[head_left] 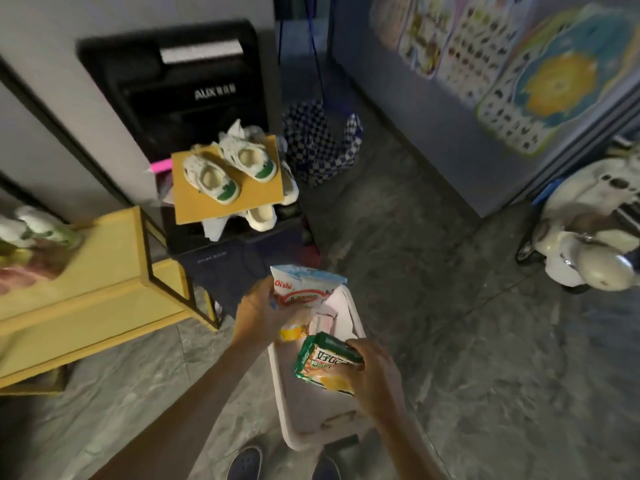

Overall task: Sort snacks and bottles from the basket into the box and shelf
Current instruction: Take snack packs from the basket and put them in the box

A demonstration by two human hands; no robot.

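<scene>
Our left hand curls its fingers round a white snack bag; our right hand grips a green packet, both over the basket. We judge the slick wrappers could slip if we carry both at once.

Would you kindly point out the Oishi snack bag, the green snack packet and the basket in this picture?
Oishi snack bag [302, 289]: head view, on its printed front.
green snack packet [323, 363]: head view, on its lettered front face.
basket [301, 439]: head view, on its near end wall.
</scene>
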